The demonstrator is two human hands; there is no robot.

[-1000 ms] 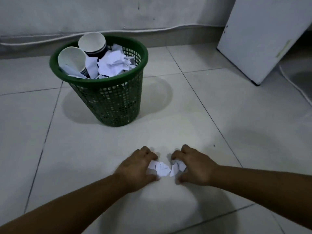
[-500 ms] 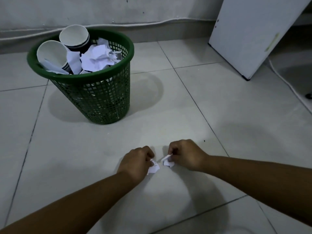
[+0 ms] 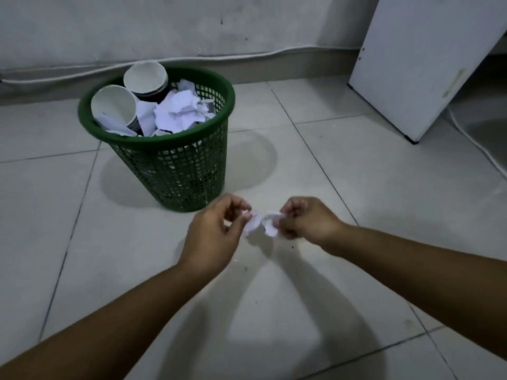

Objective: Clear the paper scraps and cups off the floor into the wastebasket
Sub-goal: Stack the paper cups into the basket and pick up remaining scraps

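A green mesh wastebasket point(image 3: 175, 171) stands on the tiled floor, heaped with crumpled white paper point(image 3: 178, 111) and two white paper cups point(image 3: 113, 109) point(image 3: 145, 76). Just in front of it and to its right, both hands are raised off the floor, close together. My left hand point(image 3: 216, 231) pinches a small white paper scrap point(image 3: 253, 222) in its fingertips. My right hand point(image 3: 307, 218) grips another small crumpled scrap point(image 3: 270, 223). The two scraps nearly touch between the hands.
A white panel point(image 3: 422, 64) leans at the back right with a dark gap and a white cable point(image 3: 477, 144) beside it. A cable point(image 3: 82, 69) runs along the grey wall behind the basket. Grey floor tiles point(image 3: 384, 187) surround the hands.
Both hands gathered the small scraps from the floor, closed on them and lifted them up toward the basket. The view shifted so the basket sits nearer the hands.
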